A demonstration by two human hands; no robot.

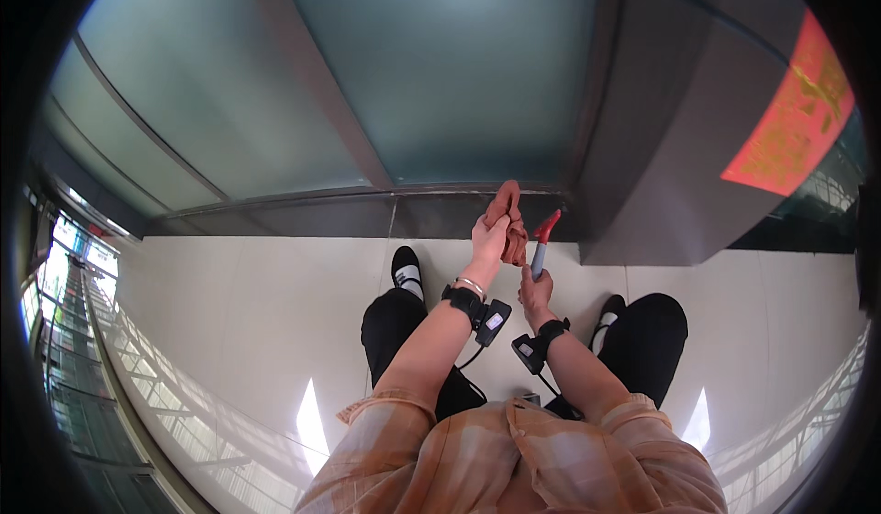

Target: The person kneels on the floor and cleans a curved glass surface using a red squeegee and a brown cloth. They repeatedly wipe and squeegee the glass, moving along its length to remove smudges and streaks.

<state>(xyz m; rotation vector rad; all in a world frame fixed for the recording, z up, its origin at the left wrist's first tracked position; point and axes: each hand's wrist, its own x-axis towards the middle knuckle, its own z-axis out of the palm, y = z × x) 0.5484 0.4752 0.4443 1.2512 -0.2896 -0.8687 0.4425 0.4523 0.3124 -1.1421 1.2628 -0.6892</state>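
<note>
My left hand (490, 242) is closed around a crumpled reddish-brown cloth (511, 221), which sticks out past the fingers. A scraper-like hand tool (546, 235) with a grey handle and a red angled head is gripped in my right hand (536, 289), its head pointing up and away from me. The two hands are close together but apart, above the tiled floor. Beyond them lies the dark ledge (454, 212) below a frosted glass panel (447, 80); whether the cloth touches this ledge I cannot tell.
A dark pillar (661, 170) stands at the right and bears a red paper strip (791, 115) with gold writing. Metal mullions (323, 80) divide the glass. Pale tiles (275, 294) cover the floor around my feet. A railing (103, 349) runs along the left.
</note>
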